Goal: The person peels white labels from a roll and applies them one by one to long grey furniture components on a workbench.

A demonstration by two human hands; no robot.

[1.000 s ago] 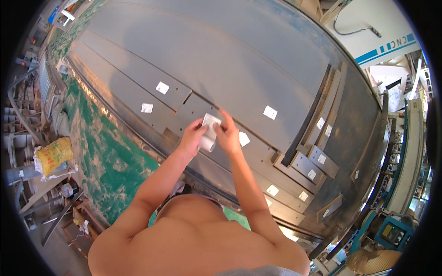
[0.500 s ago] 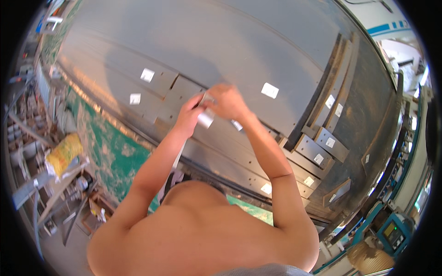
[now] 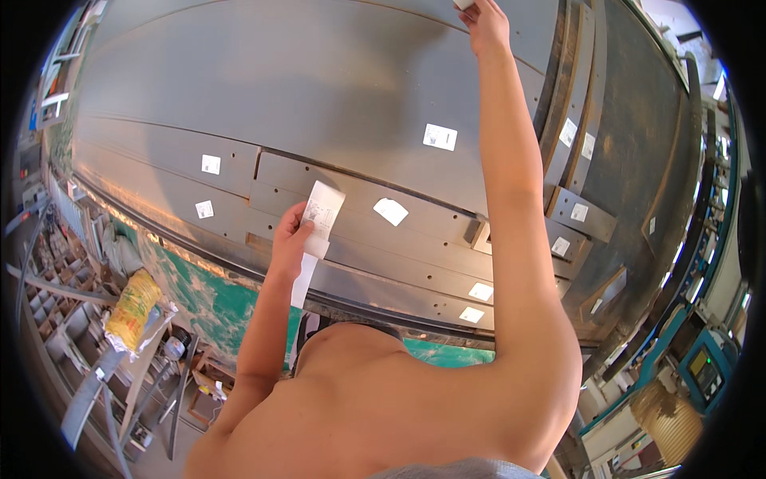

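Left hand point(image 3: 289, 239) pinched on a label strip point(image 3: 317, 231), right hand point(image 3: 483, 22) on a sticker point(image 3: 464, 4) amid labelled grey steel plates point(image 3: 239, 88).

Green-painted floor point(image 3: 209, 299), cluttered metal racks point(image 3: 56, 279) at left, bright daylight, machinery point(image 3: 702, 367) at right

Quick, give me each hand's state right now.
Left hand: closed on a strip of white labels.
Right hand: stretched to the far side of the grey panel, pinching a small white label at the picture's top edge.
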